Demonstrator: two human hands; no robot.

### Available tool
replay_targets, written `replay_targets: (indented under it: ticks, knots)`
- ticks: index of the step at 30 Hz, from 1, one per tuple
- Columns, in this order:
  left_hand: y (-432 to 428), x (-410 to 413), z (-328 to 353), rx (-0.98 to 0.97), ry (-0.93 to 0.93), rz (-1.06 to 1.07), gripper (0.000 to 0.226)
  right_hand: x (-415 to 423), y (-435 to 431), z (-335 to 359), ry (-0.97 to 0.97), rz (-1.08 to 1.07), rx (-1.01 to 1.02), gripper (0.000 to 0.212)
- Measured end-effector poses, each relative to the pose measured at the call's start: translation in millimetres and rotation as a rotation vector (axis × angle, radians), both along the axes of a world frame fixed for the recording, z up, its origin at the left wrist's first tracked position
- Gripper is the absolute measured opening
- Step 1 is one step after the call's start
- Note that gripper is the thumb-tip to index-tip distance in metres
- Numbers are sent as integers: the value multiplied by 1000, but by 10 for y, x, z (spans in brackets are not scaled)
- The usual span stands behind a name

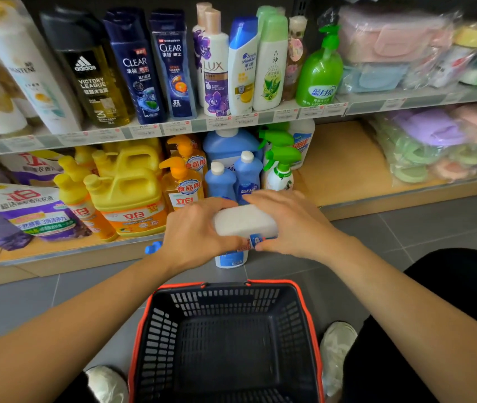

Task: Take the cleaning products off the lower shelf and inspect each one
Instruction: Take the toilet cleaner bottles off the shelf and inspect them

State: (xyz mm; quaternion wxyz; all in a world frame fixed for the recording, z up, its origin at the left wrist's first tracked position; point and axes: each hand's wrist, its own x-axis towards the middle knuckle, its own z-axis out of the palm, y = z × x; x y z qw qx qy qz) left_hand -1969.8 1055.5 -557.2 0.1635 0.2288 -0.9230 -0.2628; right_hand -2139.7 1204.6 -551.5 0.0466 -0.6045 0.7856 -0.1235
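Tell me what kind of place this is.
Most likely a shop's household-goods aisle: price tags line the shelf edge, branded shampoo bottles stand in rows, and a shopping basket sits on the floor.

Head view, down toward near shelves [347, 158]

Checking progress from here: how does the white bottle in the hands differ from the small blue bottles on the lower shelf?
The white bottle lies tipped on its side off the shelf, gripped by the left hand and right hand. The small blue bottles stand upright, untouched, on the lower shelf. Both carry blue labelling.
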Motion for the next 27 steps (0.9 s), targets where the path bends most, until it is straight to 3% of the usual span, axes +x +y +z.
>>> replay_targets:
  ticks: [4,9,14,21,27]
  knots:
    - [15,-92,37,-90,-121,-79,69,-52,14,-146,-197,-26,5,66]
    - [-332,-104,206,-101,-190,-224,73,-206,32,-347,-408,-139,43,67]
    - [-764,17,48,151,-290,-218,55,-453,54,-546,-628,-223,66,61]
    - [-718,-246,-415,503,-70,-113,29,-657,102,-890,-784,-298,110,72]
    - [-459,-544,-623,328,-45,-164,27,-845,163,-1141,-762,-334,304,69]
